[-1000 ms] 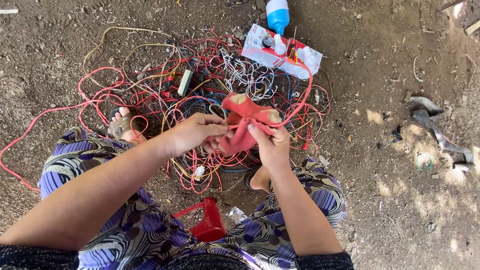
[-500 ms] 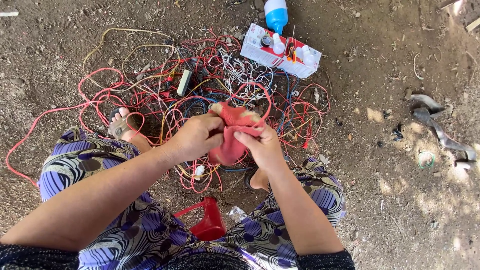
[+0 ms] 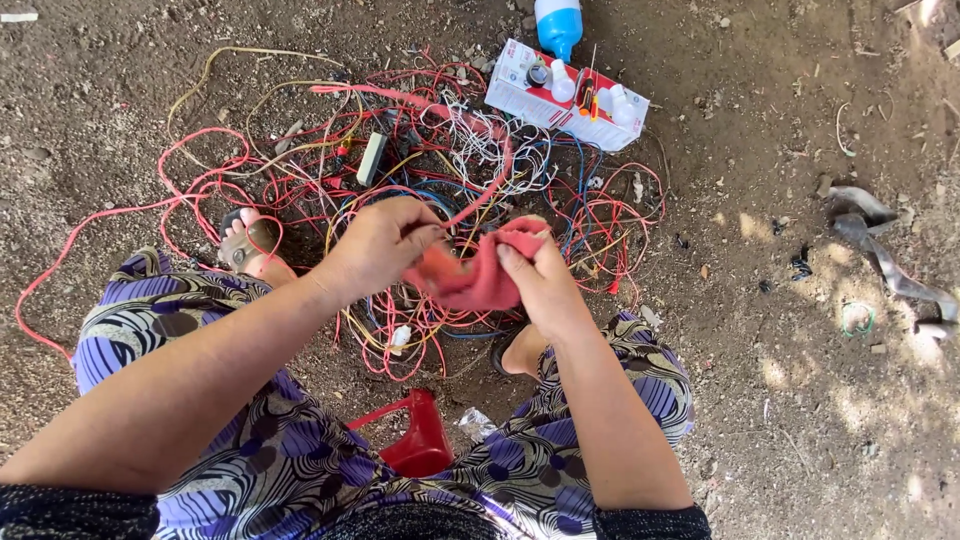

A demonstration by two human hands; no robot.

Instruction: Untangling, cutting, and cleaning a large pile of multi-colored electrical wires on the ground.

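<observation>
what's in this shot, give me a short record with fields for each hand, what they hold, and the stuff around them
left hand: left hand pinches one end of the red cloth
right hand: right hand grips the other end of the red cloth
below hands: tangle of wires, mostly red, some yellow, blue and white, on the dirt ground
far side: flat carton with small bulbs on it, blue and white bottle beside it
near person: red stool between the knees
clothing: purple patterned garment

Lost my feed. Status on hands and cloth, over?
Left hand and right hand both gripping red cloth. Pink wire runs up from the cloth. Wire tangle on dirt beneath.
</observation>
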